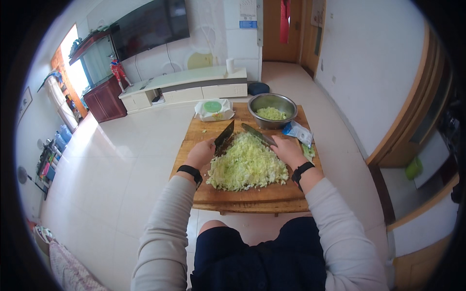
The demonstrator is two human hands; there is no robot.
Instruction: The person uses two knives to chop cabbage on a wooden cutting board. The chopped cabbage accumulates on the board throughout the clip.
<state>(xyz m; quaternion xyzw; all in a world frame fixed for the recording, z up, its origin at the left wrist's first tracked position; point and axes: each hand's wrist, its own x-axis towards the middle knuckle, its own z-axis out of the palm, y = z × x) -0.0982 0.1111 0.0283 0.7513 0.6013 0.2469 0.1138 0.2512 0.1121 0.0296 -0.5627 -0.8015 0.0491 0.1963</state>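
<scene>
A broad heap of finely chopped cabbage (251, 165) covers the middle of a wooden table (204, 198). At its left side, my left hand (201, 153) grips a dark-bladed kitchen knife (224, 135), the blade pointing away from me. On the opposite side, my right hand (288, 150) holds a second kitchen knife (256, 132), its blade slanting forward and left along the heap's far edge. The two blade tips are close together but apart. Both handles are mostly hidden by my fingers.
At the table's far right stands a stainless steel bowl (272, 122) with chopped cabbage (271, 113) inside. A blue-and-white plastic packet (299, 133) and a cabbage leaf (308, 152) lie near the right edge. A wet-wipes pack (214, 110) rests at the far left.
</scene>
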